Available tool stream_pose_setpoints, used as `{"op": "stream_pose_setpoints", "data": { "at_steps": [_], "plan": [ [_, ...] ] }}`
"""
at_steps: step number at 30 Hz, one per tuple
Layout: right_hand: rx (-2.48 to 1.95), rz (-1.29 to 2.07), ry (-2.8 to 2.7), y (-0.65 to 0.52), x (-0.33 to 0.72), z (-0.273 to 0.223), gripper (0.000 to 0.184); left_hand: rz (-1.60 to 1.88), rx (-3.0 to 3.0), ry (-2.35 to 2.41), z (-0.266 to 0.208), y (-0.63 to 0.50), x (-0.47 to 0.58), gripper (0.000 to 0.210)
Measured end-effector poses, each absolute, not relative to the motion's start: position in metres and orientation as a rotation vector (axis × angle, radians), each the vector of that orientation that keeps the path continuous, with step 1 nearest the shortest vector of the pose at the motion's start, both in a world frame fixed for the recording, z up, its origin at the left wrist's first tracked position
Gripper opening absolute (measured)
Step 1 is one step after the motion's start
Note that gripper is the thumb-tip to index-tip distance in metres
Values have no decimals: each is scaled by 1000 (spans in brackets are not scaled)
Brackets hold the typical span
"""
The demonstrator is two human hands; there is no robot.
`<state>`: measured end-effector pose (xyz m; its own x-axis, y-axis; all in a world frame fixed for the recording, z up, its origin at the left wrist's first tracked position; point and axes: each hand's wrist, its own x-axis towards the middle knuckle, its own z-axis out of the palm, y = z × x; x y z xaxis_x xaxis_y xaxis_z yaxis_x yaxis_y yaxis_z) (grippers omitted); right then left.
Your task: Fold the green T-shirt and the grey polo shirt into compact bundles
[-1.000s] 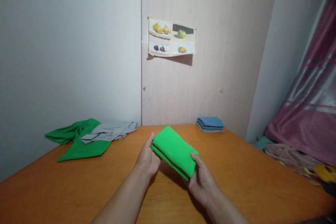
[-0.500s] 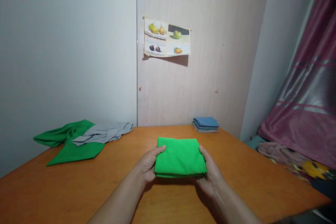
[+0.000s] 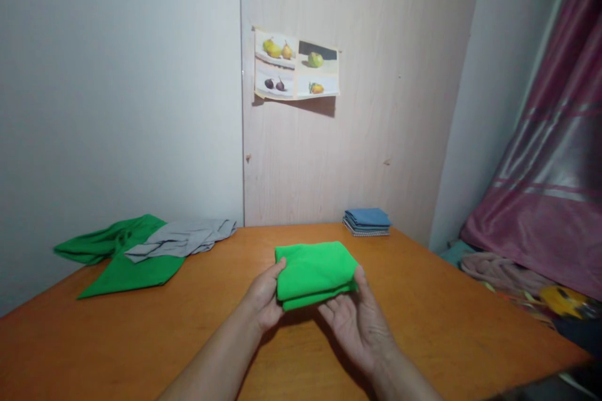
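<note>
gripped between left hand point(image 3: 266, 297) and right hand point(image 3: 361, 328) — the folded green cloth point(image 3: 315, 269).

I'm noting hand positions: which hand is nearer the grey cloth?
Left. The left hand is right of the grey cloth and nearer the camera; the right hand is farther right, across the folded cloth.

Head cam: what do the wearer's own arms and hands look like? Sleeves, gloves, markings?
Left hand and right hand: both bare, no gloves. Left forearm and right forearm are uncovered as far as they show; no sleeve in frame. No watch, bracelet, cable or printed marking visible. Some fingers are partly hidden, so rings can't be ruled out.
</note>
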<state>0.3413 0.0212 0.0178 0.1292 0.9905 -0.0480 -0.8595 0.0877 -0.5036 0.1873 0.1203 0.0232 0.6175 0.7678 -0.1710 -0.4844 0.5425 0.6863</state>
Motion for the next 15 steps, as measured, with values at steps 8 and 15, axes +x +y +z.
{"op": "stream_pose_setpoints", "data": {
  "at_steps": [8,15],
  "plan": [
    [-655,1329,-266,38,337,6,39,851,758,457,15,115,197,47],
    [-655,1213,-277,57,403,25,27,1083,1208,665,-8,124,207,50]
  ]
}}
